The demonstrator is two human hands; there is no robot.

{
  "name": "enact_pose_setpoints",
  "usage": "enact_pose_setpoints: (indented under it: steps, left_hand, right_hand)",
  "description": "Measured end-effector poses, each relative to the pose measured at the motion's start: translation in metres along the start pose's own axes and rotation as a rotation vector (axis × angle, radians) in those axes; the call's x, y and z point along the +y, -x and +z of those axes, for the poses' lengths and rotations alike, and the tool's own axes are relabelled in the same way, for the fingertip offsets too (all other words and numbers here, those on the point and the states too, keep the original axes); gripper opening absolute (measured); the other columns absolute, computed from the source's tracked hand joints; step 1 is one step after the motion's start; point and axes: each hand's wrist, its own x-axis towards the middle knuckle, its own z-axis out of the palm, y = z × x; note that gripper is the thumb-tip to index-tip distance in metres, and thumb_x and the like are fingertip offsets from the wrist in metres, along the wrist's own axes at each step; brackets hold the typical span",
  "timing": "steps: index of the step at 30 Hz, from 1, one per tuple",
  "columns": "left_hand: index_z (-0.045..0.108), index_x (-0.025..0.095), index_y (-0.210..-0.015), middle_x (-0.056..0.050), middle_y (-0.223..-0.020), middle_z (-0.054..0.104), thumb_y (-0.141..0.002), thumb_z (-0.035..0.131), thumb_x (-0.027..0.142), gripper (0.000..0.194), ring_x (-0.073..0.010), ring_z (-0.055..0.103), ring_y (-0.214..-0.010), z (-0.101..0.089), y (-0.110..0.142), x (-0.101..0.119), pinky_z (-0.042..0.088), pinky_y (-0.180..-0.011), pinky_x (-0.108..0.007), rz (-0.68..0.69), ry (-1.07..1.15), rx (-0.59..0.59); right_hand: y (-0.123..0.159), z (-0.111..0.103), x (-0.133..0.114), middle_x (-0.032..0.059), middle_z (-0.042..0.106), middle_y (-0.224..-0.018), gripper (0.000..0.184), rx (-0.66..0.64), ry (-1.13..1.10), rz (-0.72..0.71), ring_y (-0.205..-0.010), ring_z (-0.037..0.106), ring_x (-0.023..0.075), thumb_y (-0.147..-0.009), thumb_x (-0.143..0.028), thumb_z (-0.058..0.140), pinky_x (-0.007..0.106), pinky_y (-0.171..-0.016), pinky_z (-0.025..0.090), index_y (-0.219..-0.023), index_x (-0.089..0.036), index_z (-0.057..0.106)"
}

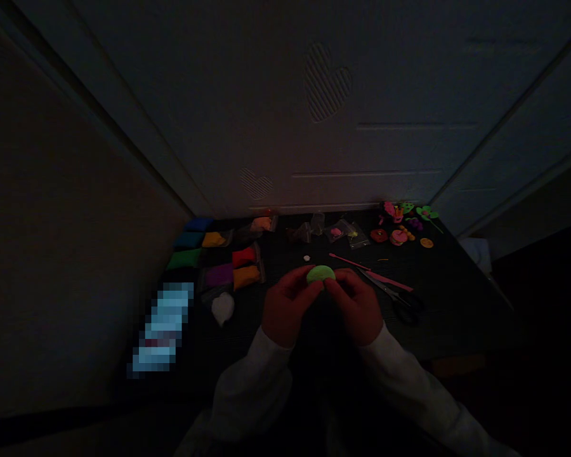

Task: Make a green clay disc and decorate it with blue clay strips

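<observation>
A flat, rounded piece of light green modelling clay (321, 273) is held above the dark table between my two hands. My left hand (287, 303) pinches its left side, thumb on the near face. On the other side my right hand (358, 303) grips it the same way, and the two thumbs almost meet. Just right of my right hand lie scissors (394, 297) with dark handles and two pink sticks or tools (349, 261) (389, 280). A small white bit (306, 258) rests behind my left hand.
Bags of coloured clay, among them purple (219, 275), orange (246, 277) and white (223, 308), lie at the left. A pixelated bright rectangle (164, 327) is at the left edge. Small clay figures (398, 237) stand at the back right, before a pale panel (276, 127) with hearts.
</observation>
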Motion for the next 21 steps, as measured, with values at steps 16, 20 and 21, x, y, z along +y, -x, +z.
enact_pose_setpoints:
  steps: [16,20,21]
  left_hand:
    - [0.064,0.018,-0.091,-0.003,-0.088,0.068,-0.063,0.068,0.030,0.031,-0.0160,0.062,-0.081,-0.005,-0.003,-0.008,0.048,-0.074,-0.025,-0.052,0.012,-0.008]
    - [0.067,0.019,-0.083,-0.002,-0.082,0.069,-0.064,0.066,0.029,0.022,-0.0158,0.063,-0.077,-0.009,-0.001,0.003,0.048,-0.072,-0.024,0.008,-0.108,-0.021]
    - [0.068,0.019,-0.082,-0.001,-0.081,0.069,-0.064,0.066,0.029,0.021,-0.0156,0.063,-0.075,-0.006,0.000,0.004,0.049,-0.070,-0.023,0.010,-0.099,0.008]
  right_hand:
    - [-0.004,-0.010,-0.002,0.0009,0.059,-0.074,0.015,-0.117,0.201,-0.043,-0.070,0.053,0.0133,-0.073,-0.032,0.057,0.026,-0.066,0.041,-0.078,-0.019,0.061]
    - [-0.002,-0.012,-0.006,0.0014,0.059,-0.077,0.019,-0.141,0.176,-0.056,-0.071,0.054,0.0133,-0.072,-0.033,0.059,0.026,-0.067,0.042,-0.084,-0.019,0.061]
    - [-0.001,-0.010,-0.006,0.0020,0.060,-0.081,0.020,-0.125,0.134,-0.048,-0.074,0.055,0.0137,-0.073,-0.033,0.059,0.027,-0.069,0.042,-0.087,-0.019,0.061]
